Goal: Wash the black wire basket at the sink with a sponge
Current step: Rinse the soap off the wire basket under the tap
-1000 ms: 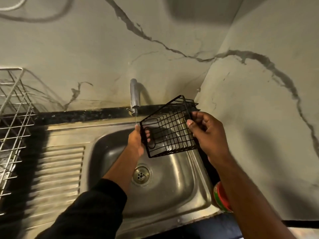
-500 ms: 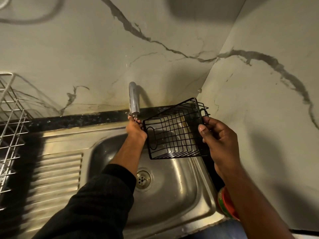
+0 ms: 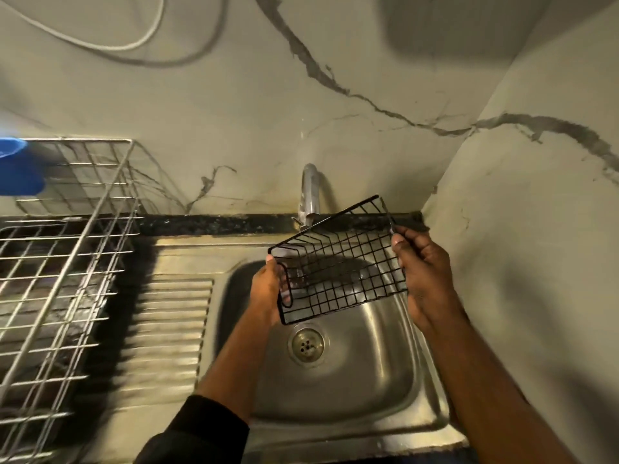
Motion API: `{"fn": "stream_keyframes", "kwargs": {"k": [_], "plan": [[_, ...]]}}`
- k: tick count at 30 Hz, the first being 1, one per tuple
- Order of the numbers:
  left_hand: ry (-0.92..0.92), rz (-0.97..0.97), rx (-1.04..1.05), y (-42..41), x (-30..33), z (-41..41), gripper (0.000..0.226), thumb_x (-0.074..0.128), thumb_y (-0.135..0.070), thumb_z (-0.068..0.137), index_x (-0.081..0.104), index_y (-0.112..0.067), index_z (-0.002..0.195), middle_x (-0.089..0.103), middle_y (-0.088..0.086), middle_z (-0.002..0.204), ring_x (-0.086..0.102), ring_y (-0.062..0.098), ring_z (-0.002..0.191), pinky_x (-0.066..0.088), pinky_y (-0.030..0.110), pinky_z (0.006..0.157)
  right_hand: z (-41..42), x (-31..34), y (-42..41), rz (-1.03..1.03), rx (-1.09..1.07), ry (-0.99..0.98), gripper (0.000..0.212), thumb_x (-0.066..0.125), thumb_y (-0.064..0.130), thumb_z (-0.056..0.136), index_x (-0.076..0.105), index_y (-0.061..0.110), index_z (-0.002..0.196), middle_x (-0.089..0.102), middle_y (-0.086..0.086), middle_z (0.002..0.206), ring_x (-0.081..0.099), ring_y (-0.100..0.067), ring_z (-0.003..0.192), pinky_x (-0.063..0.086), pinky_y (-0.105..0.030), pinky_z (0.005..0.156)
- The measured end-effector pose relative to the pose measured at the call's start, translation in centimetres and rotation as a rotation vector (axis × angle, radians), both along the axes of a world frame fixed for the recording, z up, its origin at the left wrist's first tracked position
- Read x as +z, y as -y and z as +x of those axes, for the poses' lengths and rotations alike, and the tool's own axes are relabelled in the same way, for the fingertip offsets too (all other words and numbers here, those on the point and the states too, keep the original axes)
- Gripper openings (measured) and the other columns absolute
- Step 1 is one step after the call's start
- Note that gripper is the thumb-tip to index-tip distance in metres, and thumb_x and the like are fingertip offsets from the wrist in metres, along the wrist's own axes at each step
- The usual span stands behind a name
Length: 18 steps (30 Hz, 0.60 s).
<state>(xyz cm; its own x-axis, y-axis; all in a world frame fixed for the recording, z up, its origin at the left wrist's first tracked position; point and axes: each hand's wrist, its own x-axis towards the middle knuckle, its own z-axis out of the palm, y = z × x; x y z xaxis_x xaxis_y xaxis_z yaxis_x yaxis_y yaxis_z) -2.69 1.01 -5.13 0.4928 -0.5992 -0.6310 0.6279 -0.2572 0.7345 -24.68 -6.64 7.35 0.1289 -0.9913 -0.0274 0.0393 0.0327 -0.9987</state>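
The black wire basket (image 3: 338,262) is held tilted above the steel sink basin (image 3: 378,380), just below the spout of the tap (image 3: 310,195). My left hand (image 3: 268,289) grips its left end, fingers curled round the wire edge. My right hand (image 3: 422,272) holds its right end, pinching the rim near the top corner. No water stream shows from the tap. No sponge is in view.
A large metal dish rack (image 3: 63,262) stands on the left, with a blue container (image 3: 16,165) at its far corner. The ribbed drainboard (image 3: 167,329) lies between rack and basin. The drain (image 3: 306,343) sits mid-basin. Marble walls close in behind and on the right.
My left hand left the tap and took hold of the basket's left end. The basket swung lower and flatter over the basin. The camera view shifted to show more of the rack.
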Motion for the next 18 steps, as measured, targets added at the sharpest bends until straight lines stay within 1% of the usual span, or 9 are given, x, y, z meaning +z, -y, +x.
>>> {"fn": "stream_keyframes", "kwargs": {"k": [4,9,12,13,14,15,16,17,18], "plan": [[0.101,-0.009,0.078,-3.5,1.5,2.2,0.052,0.039,-0.058,0.104,0.067,-0.014,0.101,0.062,0.004,0.074,0.054,0.016,0.059,0.041,0.027,0.052,1.8,-1.6,-0.2,0.042,0.063,-0.027,0.017,0.063,0.014,0.096,0.071,0.019,0.109,0.066,0.006,0.085,0.052,0.003,0.064,0.046,-0.013,0.063],[0.155,-0.081,0.193,-6.7,3.3,3.6,0.048,0.040,-0.060,0.102,0.059,-0.017,0.094,0.046,0.000,0.068,0.043,0.012,0.053,0.038,0.024,0.048,3.5,-2.1,-0.7,0.041,0.172,-0.134,0.023,0.057,0.014,0.099,0.067,0.016,0.120,0.069,0.002,0.089,0.056,-0.005,0.072,0.047,-0.018,0.061],[0.259,-0.055,0.287,-8.5,4.5,4.0,0.056,0.042,-0.062,0.101,0.060,-0.009,0.106,0.043,0.000,0.067,0.041,0.012,0.054,0.036,0.022,0.041,4.6,-2.5,-0.8,-0.002,0.241,-0.300,0.028,0.051,0.016,0.102,0.062,0.017,0.128,0.071,-0.003,0.095,0.060,-0.008,0.075,0.049,-0.023,0.063],[0.300,-0.058,0.306,-8.9,4.8,4.0,0.064,0.044,-0.064,0.099,0.059,-0.004,0.115,0.048,0.005,0.070,0.048,0.014,0.058,0.044,0.026,0.045,5.0,-2.7,-0.9,-0.022,0.253,-0.354,0.030,0.051,0.019,0.102,0.060,0.018,0.131,0.071,-0.003,0.097,0.062,-0.008,0.075,0.050,-0.024,0.064],[0.349,-0.061,0.331,-9.4,5.2,4.0,0.069,0.045,-0.065,0.098,0.058,-0.002,0.121,0.055,0.011,0.076,0.058,0.020,0.068,0.056,0.038,0.058,5.4,-2.9,-1.0,-0.036,0.261,-0.415,0.032,0.051,0.025,0.102,0.057,0.019,0.133,0.071,-0.002,0.099,0.064,-0.009,0.078,0.052,-0.027,0.068],[0.399,-0.059,0.360,-9.8,5.6,3.9,0.072,0.047,-0.068,0.095,0.059,-0.002,0.122,0.059,0.014,0.083,0.062,0.026,0.082,0.058,0.054,0.080,5.8,-3.0,-1.4,-0.033,0.271,-0.463,0.034,0.050,0.033,0.102,0.056,0.022,0.134,0.071,-0.001,0.102,0.066,-0.010,0.084,0.054,-0.032,0.074],[0.461,-0.051,0.386,-10.3,6.0,3.7,0.072,0.049,-0.071,0.092,0.059,-0.005,0.118,0.058,0.009,0.084,0.058,0.027,0.088,0.051,0.064,0.095,6.2,-3.2,-1.8,-0.008,0.289,-0.498,0.035,0.048,0.043,0.101,0.057,0.025,0.130,0.070,0.000,0.105,0.066,-0.013,0.091,0.055,-0.037,0.082],[0.522,-0.052,0.412,-10.9,6.6,3.4,0.072,0.051,-0.073,0.089,0.060,-0.007,0.113,0.055,0.002,0.082,0.053,0.025,0.089,0.047,0.067,0.098,6.6,-3.4,-2.3,0.037,0.316,-0.499,0.034,0.044,0.050,0.101,0.059,0.028,0.123,0.069,-0.001,0.107,0.065,-0.016,0.097,0.053,-0.041,0.089],[0.598,-0.071,0.436,-11.5,7.1,3.1,0.066,0.052,-0.072,0.090,0.061,-0.009,0.109,0.054,-0.003,0.083,0.051,0.021,0.087,0.049,0.064,0.094,6.9,-3.5,-2.9,0.114,0.345,-0.466,0.033,0.041,0.053,0.101,0.061,0.029,0.113,0.068,-0.002,0.107,0.063,-0.018,0.101,0.049,-0.042,0.093]]}}
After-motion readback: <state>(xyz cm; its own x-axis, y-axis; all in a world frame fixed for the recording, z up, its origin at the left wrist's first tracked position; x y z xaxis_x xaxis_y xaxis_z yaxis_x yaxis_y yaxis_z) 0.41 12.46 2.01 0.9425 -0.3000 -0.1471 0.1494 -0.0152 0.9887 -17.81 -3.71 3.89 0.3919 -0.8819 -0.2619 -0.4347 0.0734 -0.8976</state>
